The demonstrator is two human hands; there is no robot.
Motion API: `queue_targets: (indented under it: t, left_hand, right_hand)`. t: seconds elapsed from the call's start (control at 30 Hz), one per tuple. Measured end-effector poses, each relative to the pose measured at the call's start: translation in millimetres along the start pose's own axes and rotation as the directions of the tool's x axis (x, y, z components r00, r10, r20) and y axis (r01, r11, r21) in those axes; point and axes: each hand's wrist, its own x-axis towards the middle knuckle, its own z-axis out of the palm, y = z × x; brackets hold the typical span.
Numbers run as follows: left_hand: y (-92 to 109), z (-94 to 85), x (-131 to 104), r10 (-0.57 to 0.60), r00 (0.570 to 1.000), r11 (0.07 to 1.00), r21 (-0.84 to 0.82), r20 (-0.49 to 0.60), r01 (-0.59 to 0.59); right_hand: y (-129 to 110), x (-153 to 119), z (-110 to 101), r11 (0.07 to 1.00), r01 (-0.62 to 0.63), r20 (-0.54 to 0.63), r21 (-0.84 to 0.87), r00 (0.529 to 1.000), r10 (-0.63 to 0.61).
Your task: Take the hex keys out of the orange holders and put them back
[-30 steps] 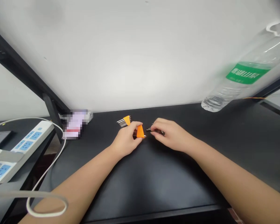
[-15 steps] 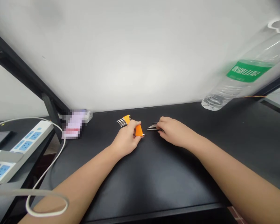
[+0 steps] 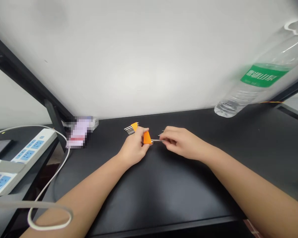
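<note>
My left hand [image 3: 133, 147] is closed on an orange holder [image 3: 147, 138], thumb and fingers pinching it just above the black surface [image 3: 149, 191]. My right hand [image 3: 180, 142] has its fingertips pressed together on a thin metal rod [image 3: 157, 140], which points at the holder's lower corner. Its tip reaches a bit of metal showing there; whether it has gone into the holder, I cannot tell. Just beyond my left hand, the other holder [image 3: 134, 126] lies with a row of rods already through it, so I judge that one mostly done. The one I'm gripping looks barely filled, though my fingers hide part of it. A few loose rods [image 3: 160, 135], partly covered by my right hand, are not yet in either holder.
</note>
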Motion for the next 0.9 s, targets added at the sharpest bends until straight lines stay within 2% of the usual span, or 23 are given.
queue_targets:
  t: [0.2, 0.53, 0.73, 0.9]
  left_hand:
    - [2, 0.1, 0, -0.015, 1.0, 1.0, 0.015, 0.01, 0.015]
    - [0, -0.6, 0, 0.004, 0.999, 1.0, 0.001, -0.038, -0.004]
    - [1, -1.7, 0, -0.037, 0.999, 0.996, 0.075, -0.003, 0.037]
    - [4, -2.4, -1, -0.021, 1.0, 0.987, 0.158, 0.023, 0.017]
  right_hand:
    - [-1, -1, 0, 0.999, 0.04, -0.05, 0.006, 0.998, -0.039]
    - [-6, -2, -9, 0.998, 0.06, -0.065, 0.0, 0.996, -0.06]
    - [-4, -4, -8, 0.997, 0.074, -0.071, -0.005, 0.995, -0.074]
    - [-4, -7, -7, 0.993, 0.054, -0.022, -0.101, 0.998, -0.057]
